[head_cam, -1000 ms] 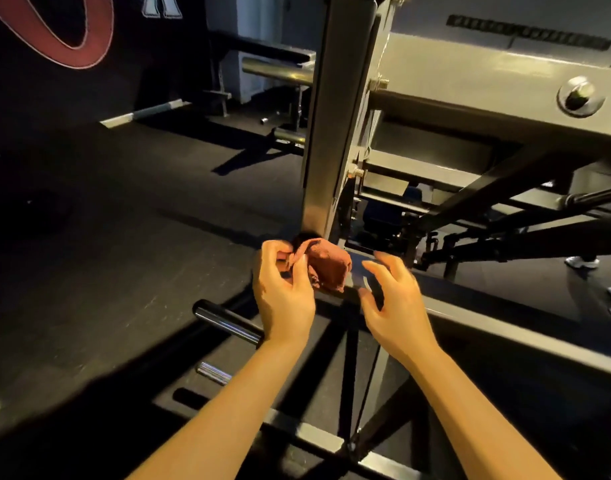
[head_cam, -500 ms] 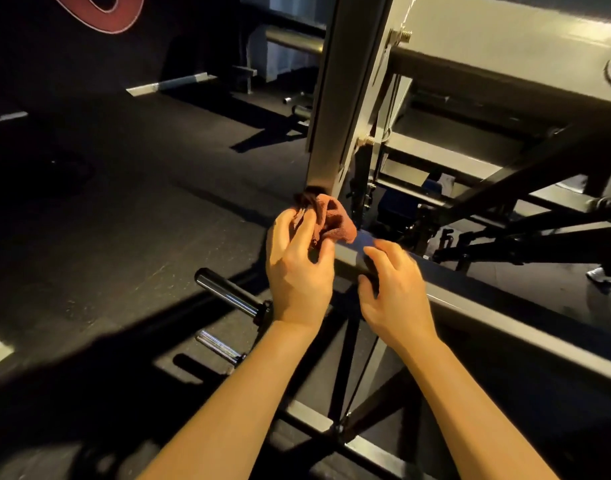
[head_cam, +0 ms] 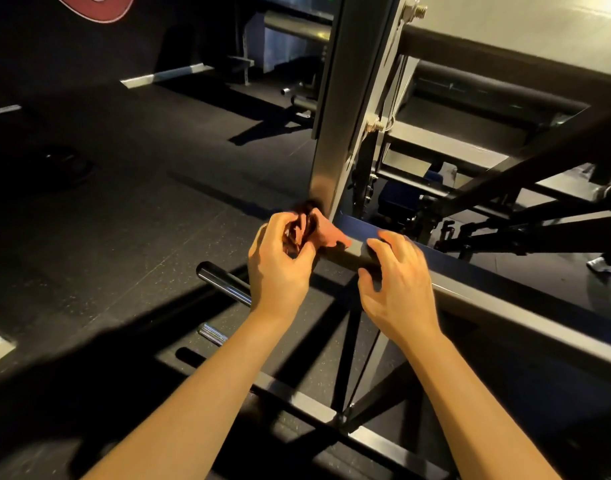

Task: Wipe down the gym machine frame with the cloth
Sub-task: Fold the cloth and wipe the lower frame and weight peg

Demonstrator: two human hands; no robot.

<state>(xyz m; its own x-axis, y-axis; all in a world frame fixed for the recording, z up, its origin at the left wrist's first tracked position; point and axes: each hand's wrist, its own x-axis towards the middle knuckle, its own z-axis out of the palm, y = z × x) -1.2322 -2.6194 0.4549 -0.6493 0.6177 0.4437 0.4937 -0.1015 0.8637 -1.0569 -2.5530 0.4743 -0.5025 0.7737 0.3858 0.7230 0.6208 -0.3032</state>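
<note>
A crumpled reddish cloth point(head_cam: 326, 231) sits where the grey upright post point(head_cam: 335, 133) of the gym machine meets a horizontal frame bar point(head_cam: 477, 292). My left hand point(head_cam: 280, 261) grips the cloth bunched in its curled fingers, held against the foot of the post. My right hand point(head_cam: 397, 285) is just to the right, its fingers curled over the top of the horizontal bar, thumb on the near side. Part of the cloth is hidden behind my left fingers.
A chrome peg point(head_cam: 222, 282) juts out left below my left hand, a shorter one point(head_cam: 212, 334) beneath it. Dark diagonal struts point(head_cam: 525, 174) and linkages fill the right. Lower frame rails point(head_cam: 376, 441) cross near my forearms. Black rubber floor point(head_cam: 131, 188) spreads left; a white shoe point(head_cam: 605, 265) shows far right.
My left hand has bunched the cloth tighter and kept it at the foot of the post. My right hand came down from the air onto the horizontal bar. The view moved closer.
</note>
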